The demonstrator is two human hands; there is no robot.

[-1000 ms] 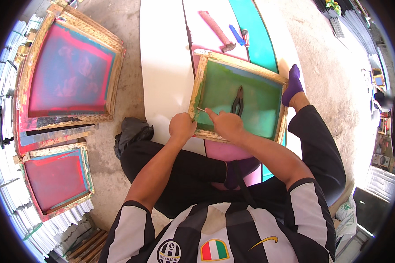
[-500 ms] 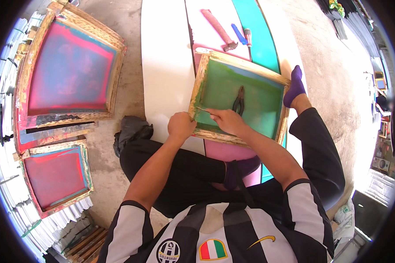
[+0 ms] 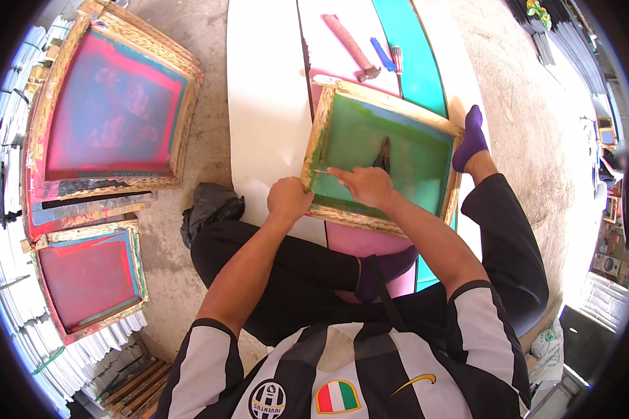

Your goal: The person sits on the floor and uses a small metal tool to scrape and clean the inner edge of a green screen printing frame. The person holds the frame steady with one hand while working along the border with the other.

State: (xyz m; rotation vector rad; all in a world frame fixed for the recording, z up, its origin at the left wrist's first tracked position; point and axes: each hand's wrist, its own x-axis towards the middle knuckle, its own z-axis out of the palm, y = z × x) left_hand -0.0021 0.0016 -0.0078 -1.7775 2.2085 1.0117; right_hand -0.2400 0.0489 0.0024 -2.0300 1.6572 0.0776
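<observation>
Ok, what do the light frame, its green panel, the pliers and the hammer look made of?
Frame: likely wood, rough and matt; pale with streaky, grain-like marks.
Green panel: maybe coated mesh; thin and smooth-looking, weave not visible.
Pliers: probably metal, going by the dark, dull nose; handle covering unclear.
Hammer: dull reddish handle, perhaps wood; brownish head, likely metal.

The scene is brightly lit; the floor (image 3: 521, 133) is washed out toward 3 o'clock, sheets (image 3: 12, 279) are bleached at 9, and edges are bowed and blackened.
</observation>
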